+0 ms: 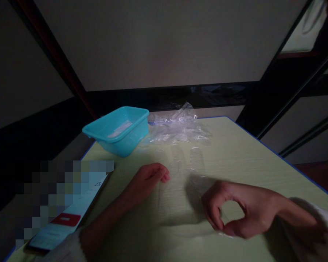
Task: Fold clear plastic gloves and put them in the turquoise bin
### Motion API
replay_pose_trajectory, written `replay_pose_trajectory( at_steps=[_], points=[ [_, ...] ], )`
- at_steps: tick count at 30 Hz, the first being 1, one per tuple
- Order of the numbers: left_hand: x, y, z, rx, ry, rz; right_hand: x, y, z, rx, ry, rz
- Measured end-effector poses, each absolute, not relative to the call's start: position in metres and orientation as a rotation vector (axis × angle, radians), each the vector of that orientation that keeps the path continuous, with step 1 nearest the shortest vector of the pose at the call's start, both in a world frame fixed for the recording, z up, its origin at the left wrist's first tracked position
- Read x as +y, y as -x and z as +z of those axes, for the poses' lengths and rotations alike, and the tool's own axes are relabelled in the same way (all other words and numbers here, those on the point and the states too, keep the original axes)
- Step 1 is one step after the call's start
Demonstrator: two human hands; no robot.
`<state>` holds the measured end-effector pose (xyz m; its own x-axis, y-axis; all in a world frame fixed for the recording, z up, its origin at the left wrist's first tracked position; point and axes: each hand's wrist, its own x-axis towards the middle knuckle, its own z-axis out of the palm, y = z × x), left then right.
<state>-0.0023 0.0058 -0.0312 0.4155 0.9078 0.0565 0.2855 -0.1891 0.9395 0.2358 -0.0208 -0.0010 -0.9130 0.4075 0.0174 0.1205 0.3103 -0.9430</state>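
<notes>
A thin, clear disposable plastic glove (pixel 196 160) lies flat on the table, its finger shapes pointing to the far side. My left hand (pixel 150 178) is at the glove's left side, fingers pinched together on the clear film. Lower right, my right hand (pixel 240 211) curls into a ring, with thumb and fingertips pinching a clear edge of the film near the front. The film is so transparent that its full outline is hard to follow.
A crumpled heap of clear plastic (pixel 180 127) lies at the table's back. Left of it stands a turquoise basin (pixel 136 134) with a white item (pixel 121 129) inside. A lit phone or tablet (pixel 71 218) lies at the left edge of the pale table (pixel 251 163). Panelled doors (pixel 164 43) rise behind.
</notes>
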Motion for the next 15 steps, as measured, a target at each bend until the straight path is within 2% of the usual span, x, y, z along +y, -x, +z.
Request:
replay_pose_trajectory(
  at_steps=[15],
  points=[
    [0.010,0.012,-0.033,0.917,-1.753,0.742,0.002,-0.244,-0.015,-1.808,0.446,2.021]
  ],
)
